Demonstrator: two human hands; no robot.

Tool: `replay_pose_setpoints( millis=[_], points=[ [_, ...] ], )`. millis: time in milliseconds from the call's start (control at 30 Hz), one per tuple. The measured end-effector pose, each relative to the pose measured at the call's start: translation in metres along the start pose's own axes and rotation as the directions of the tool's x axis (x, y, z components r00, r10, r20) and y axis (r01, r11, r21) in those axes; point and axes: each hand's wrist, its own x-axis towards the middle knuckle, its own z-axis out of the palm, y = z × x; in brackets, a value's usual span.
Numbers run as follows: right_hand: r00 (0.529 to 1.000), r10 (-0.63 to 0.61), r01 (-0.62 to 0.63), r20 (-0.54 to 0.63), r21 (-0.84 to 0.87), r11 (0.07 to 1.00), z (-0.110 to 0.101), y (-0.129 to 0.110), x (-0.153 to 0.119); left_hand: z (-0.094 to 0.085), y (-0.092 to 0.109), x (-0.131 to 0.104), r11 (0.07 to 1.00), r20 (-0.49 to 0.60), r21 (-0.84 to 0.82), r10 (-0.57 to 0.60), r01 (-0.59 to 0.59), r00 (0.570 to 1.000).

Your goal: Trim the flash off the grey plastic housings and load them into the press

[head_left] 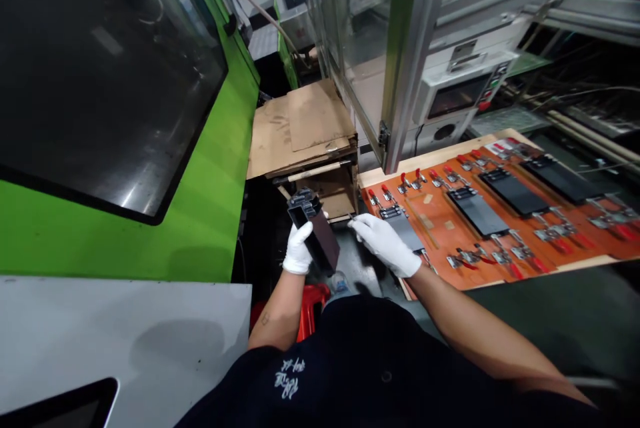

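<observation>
My left hand (299,249), in a white glove, is closed around a dark, long box-shaped part (323,241). The part is tilted, with an open hollow along it and a ridged black end (304,201) turned up and away from me. To its right, my right hand (385,243), also gloved in white, is closed in a pinch. A thin tip shows at its fingers, too small to name. A gap separates that hand from the dark part. Beside the right hand lies an orange fixture board (435,225) with red-handled toggle clamps and several dark flat panels (479,211).
Flattened cardboard (320,115) covers a stand ahead. A green machine (210,168) with a dark window rises on the left. An aluminium-framed door (410,61) stands above the board's near left corner. A red stool (313,305) is low by my left forearm.
</observation>
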Motion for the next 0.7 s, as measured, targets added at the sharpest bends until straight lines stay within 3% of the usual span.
replay_pose_setpoints(
  millis=[100,200,300,500,633,700],
  points=[
    [0.999,0.003,0.005,-0.046,0.18,0.984,0.005,-0.009,-0.007,0.01,-0.022,0.002,0.971,0.102,-0.069,-0.221,0.229,0.97],
    [0.989,0.142,-0.114,-0.045,0.384,0.916,0.004,-0.012,-0.011,0.024,-0.042,0.009,0.945,0.182,-0.012,-0.319,0.326,0.93],
    [0.969,0.238,-0.151,-0.066,0.606,0.781,-0.003,-0.007,-0.019,0.041,-0.056,0.02,0.928,0.306,0.078,-0.37,0.364,0.877],
    [0.927,0.3,0.026,-0.226,0.835,0.549,-0.018,0.007,-0.037,0.077,-0.074,0.043,0.906,0.532,0.276,-0.422,0.32,0.734],
    [0.849,0.37,0.133,-0.378,0.829,0.543,-0.023,0.018,-0.043,0.094,-0.089,0.051,0.884,0.615,0.353,-0.465,0.306,0.636],
    [0.789,0.387,0.135,-0.476,0.75,0.647,-0.025,0.024,-0.048,0.099,-0.095,0.055,0.85,0.627,0.382,-0.527,0.363,0.574]
  ],
)
